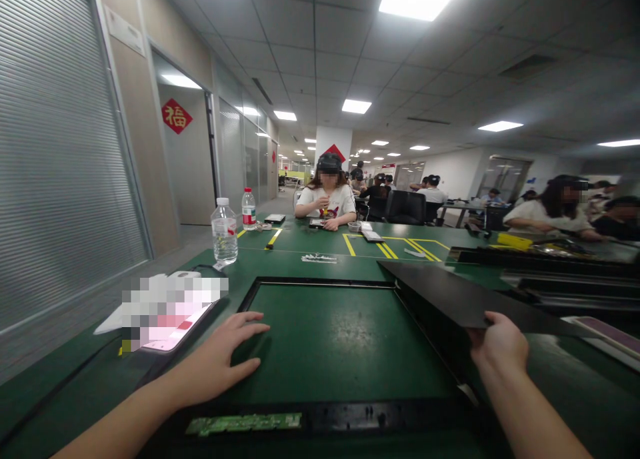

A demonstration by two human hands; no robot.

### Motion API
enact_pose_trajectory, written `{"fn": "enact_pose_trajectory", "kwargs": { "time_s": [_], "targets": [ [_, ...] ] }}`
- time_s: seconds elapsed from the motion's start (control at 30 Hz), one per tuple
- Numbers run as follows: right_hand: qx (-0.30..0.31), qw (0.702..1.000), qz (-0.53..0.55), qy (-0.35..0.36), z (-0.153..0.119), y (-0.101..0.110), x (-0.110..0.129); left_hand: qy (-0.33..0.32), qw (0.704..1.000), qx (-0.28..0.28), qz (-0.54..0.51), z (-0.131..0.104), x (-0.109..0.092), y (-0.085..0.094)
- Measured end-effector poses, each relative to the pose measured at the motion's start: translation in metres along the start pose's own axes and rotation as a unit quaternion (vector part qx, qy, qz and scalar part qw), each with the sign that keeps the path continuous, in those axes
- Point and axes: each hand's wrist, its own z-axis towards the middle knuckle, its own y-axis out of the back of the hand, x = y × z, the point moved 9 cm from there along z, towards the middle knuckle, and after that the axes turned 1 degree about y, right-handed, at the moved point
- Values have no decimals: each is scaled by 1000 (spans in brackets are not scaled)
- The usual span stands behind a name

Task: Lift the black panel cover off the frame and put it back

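A black rectangular frame (330, 283) lies on the green table before me, with table surface showing through its middle. My left hand (235, 344) is over the frame's left side, fingers spread, with nothing in it. My right hand (503, 342) grips the near edge of a thin black panel (465, 299), thumb on top and fingers underneath. The panel is tilted above the frame's right side; whether it touches the frame I cannot tell. A narrow green circuit board (245, 423) rests along the near side of the frame.
On the left, a lit phone or tablet (175, 332) lies partly blurred out. Behind it stand a clear water bottle (225, 232) and a red-capped bottle (249, 209). A person (327, 196) sits opposite. Long black strips (560, 286) and a pinkish phone-like slab (610, 332) lie at right.
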Motion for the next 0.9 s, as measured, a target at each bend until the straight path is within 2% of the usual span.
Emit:
{"fn": "enact_pose_trajectory", "kwargs": {
  "time_s": [0.3,0.9],
  "targets": [
    [-17,999,-15,-28,13,8,-20,-1,1000,20,0,0,-2,-2],
    [-31,998,-35,-43,22,13,-30,-3,1000,30,-3,-1,-5,-1]
  ]
}}
